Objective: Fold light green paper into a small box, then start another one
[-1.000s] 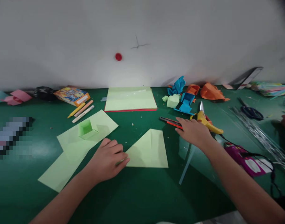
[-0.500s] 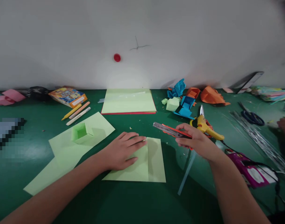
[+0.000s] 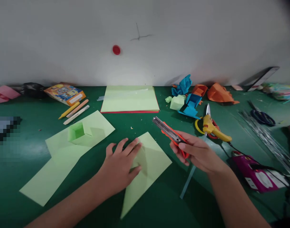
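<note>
My left hand [image 3: 122, 164] lies with fingers spread on a pale green sheet of paper [image 3: 151, 161], covering its left part. The sheet sits turned at an angle, one corner pointing toward me. Above the table to the right, my right hand [image 3: 194, 150] is closed round a red box cutter [image 3: 173, 134], its metal nose pointing up and left. Whether the blade is out I cannot tell. Left of my left hand, a small open green paper box [image 3: 79, 133] rests on other pale green paper [image 3: 61, 161].
Against the wall lies a stack of pale green sheets [image 3: 129, 99]. Markers [image 3: 75, 112] and a colourful box [image 3: 65, 93] are at left. On the right are folded coloured papers [image 3: 190, 103], a yellow glue gun [image 3: 213, 128], scissors [image 3: 261, 115], a purple box [image 3: 256, 174] and a glue stick [image 3: 188, 183].
The sheet under my left hand has turned, and that hand has shifted left and down. My right hand has tilted the box cutter and moved slightly left and down.
</note>
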The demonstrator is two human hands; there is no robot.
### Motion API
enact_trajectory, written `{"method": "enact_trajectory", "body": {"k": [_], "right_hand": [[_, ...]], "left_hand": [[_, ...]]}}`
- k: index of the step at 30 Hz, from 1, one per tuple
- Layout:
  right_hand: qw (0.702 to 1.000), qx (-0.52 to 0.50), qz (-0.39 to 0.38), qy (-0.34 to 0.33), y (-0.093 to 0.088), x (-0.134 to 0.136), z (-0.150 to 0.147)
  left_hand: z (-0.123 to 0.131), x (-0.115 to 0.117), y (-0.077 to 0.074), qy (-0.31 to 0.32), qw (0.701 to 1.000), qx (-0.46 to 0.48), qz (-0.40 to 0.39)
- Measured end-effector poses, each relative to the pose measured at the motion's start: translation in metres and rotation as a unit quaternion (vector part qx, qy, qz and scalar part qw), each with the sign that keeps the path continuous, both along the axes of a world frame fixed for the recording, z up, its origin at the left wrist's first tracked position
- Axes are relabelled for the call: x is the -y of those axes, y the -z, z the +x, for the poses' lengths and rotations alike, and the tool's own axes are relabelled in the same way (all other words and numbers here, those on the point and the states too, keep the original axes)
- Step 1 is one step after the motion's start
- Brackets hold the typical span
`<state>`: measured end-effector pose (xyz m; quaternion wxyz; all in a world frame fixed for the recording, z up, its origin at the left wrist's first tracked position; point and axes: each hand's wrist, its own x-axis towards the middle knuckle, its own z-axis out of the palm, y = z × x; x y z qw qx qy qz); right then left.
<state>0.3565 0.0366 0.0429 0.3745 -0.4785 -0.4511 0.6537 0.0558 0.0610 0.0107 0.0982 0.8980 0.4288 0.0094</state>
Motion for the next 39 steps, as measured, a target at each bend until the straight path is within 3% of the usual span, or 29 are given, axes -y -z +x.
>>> {"method": "enact_trajectory", "body": {"k": [4,8,10,14,17,23,30,36,39], "right_hand": [[0.999,0.008,0.019,0.032,0.010,-0.002,-0.009],[0.996,0.070,0.047,-0.029,0.015,-0.001,-0.012],[0.989,0.118,0.060,-0.059,0.015,0.001,-0.015],[0.974,0.189,0.108,-0.057,0.015,0.000,-0.027],[0.969,0.198,0.135,-0.065,0.018,-0.003,-0.033],[0.962,0.201,0.175,-0.063,0.030,-0.002,-0.034],[0.962,0.140,0.190,-0.139,0.034,0.000,-0.035],[0.902,0.272,0.297,-0.153,0.034,-0.004,-0.049],[0.873,0.326,0.314,-0.182,0.035,-0.007,-0.053]], "left_hand": [[-0.001,0.022,0.001,-0.048,0.998,0.013,0.035],[-0.011,0.031,0.003,-0.055,0.997,0.033,0.050],[-0.017,0.033,0.004,-0.032,0.997,0.050,0.046],[-0.023,0.036,0.002,0.057,0.995,0.084,-0.008],[-0.021,0.037,0.001,0.074,0.992,0.100,-0.002],[-0.008,0.051,0.001,0.052,0.993,0.083,0.065],[-0.002,0.069,0.008,-0.015,0.990,0.028,0.137],[0.001,0.078,0.015,-0.029,0.990,0.001,0.137],[0.000,0.079,0.018,-0.011,0.989,-0.010,0.146]]}}
